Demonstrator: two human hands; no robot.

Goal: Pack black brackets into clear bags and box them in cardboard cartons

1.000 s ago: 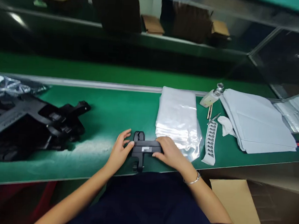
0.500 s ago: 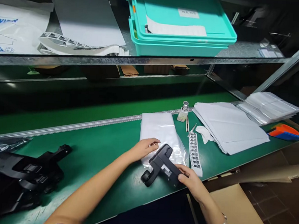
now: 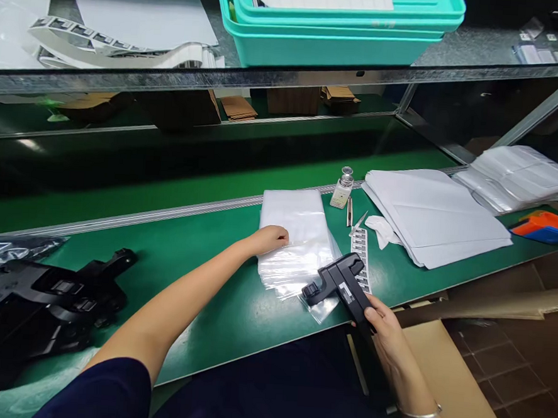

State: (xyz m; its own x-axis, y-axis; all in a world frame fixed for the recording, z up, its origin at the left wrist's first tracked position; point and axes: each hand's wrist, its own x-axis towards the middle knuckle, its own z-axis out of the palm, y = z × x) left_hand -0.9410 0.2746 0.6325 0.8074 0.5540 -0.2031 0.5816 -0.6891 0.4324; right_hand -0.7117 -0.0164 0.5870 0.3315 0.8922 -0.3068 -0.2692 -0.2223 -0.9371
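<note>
My right hand (image 3: 385,326) grips a black plastic part (image 3: 343,287) with a small white label, held tilted over the front edge of the green table (image 3: 200,261). My left hand (image 3: 271,239) rests with curled fingers on the left edge of a stack of clear plastic bags (image 3: 298,242). The black part hangs just right of the bags' front corner.
A pile of black plastic parts (image 3: 41,302) lies at the left. A label strip (image 3: 360,264), small bottle (image 3: 341,189), white sheets (image 3: 432,215) and more bags (image 3: 522,176) lie to the right. A teal tray (image 3: 337,23) sits on the shelf above. A cardboard box (image 3: 439,376) stands below right.
My right hand carried the black part rightward, off the bag stack toward the table's front edge. My left hand slid up along the bags' left side. The view shifted slightly.
</note>
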